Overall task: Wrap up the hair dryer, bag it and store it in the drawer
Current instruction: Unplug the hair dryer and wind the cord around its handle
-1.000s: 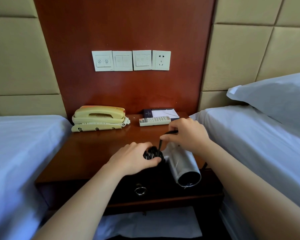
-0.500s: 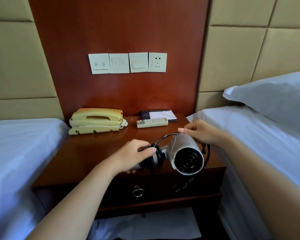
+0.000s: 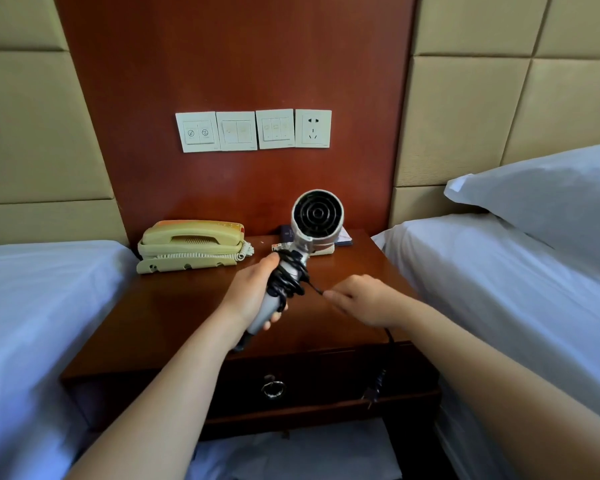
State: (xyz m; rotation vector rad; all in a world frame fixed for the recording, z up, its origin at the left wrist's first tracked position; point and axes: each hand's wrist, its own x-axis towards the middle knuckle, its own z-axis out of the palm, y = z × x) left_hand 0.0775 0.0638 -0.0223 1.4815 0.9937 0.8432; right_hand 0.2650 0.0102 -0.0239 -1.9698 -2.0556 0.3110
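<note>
Left hand (image 3: 253, 301) on handle (image 3: 263, 317), right hand (image 3: 364, 299) on cord (image 3: 288, 277)

Left hand is wrapped round the handle of the hair dryer (image 3: 317, 216), which is held up above the nightstand (image 3: 174, 317). The dryer is tipped up and away, with its round grille turned toward the camera. The cord is wound in loops round the top of the handle. One loose piece is stretched from the loops to the right, where it is pinched by the right hand, just beside the handle. The rest is let down past the nightstand's edge, and the plug (image 3: 374, 391) is hung in front of the shut drawer (image 3: 309, 386). The next loop would best be carried round the handle by the right hand
</note>
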